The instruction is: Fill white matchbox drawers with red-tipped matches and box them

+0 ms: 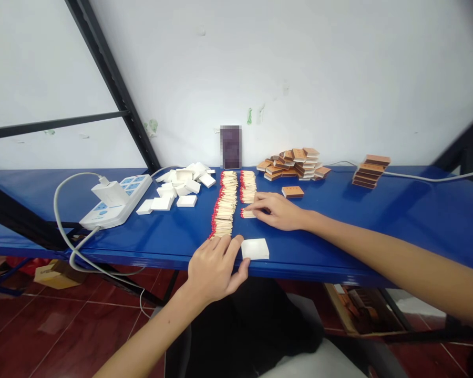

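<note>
My left hand (216, 270) is at the table's front edge, thumb and forefinger closed about the left end of a white matchbox tray (256, 249). Its other fingertips reach the near end of a long row of red-tipped matches (225, 205). To the right lies a shorter row of matches (248, 187). Just below that row, my right hand (278, 211) has its fingers bent over a small separate bunch of matches (247, 213); the fingertips partly cover the bunch.
White trays (187, 201) lie heaped at left, beside a power strip (130, 197) with a plugged charger and looping cable. Brown matchboxes (292, 192) are piled at back right, with a leaning stack (370, 172) farther right. A blurred dark panel (230, 147) stands against the wall.
</note>
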A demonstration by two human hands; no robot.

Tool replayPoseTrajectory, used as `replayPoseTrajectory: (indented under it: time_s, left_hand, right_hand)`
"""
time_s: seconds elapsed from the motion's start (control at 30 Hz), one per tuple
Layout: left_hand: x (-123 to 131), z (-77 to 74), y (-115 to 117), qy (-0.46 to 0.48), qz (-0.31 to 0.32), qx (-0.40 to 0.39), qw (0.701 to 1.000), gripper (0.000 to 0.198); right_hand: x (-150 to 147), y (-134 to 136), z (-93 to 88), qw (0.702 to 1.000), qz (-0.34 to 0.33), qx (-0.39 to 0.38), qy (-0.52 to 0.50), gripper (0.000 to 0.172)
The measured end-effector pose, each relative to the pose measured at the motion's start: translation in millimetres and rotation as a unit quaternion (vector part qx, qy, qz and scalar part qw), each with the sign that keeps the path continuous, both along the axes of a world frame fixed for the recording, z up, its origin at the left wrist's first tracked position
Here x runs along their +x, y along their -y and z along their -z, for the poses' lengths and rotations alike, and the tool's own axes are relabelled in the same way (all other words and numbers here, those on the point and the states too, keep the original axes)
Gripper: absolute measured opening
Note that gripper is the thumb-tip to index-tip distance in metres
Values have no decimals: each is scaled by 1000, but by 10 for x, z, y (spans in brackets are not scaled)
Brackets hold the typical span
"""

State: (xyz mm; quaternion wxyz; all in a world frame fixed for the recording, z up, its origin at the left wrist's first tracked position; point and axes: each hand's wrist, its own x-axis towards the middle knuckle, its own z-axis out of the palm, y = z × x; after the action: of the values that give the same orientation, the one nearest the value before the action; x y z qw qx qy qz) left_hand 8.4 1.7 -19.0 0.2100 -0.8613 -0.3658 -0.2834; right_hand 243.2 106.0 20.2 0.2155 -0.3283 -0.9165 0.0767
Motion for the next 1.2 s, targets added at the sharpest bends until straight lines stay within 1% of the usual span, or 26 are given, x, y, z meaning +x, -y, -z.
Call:
replayPoseTrajectory:
  time_s: [0.2,0.3,0.5,0.67,0.73,0.87,1.03,1.2]
  left_hand:
    - [-4,-7,-1,4,3,1,1000,30]
    - [-2,-8,0,5,3,0,1000,30]
    - [5,-6,-4,4,1,2,1000,30]
    - [4,-7,-9,1,1,3,1000,30]
    - [5,-8,-11,1,0,3,1000,30]
    - [7,-11,-9,3,0,5,1000,30]
    - [2,-11,3,1,-1,2,1000,30]
    - [3,-16,7,1,-3,1,1000,30]
  right_hand:
    - [-22,3,-6,998,53,-1,23,34]
    - [-41,40,-40,997,62,8,54,37]
    - [-77,124,-108,984,52,73,155,41]
    - [-104,152,-112,966,53,137,212,37]
    - [-109,150,-104,964,46,148,214,36]
    - [-102,130,-84,970,32,152,189,36]
    - [-109,124,-84,970,3,170,175,30]
    - [-146,160,-93,959,23,184,213,27]
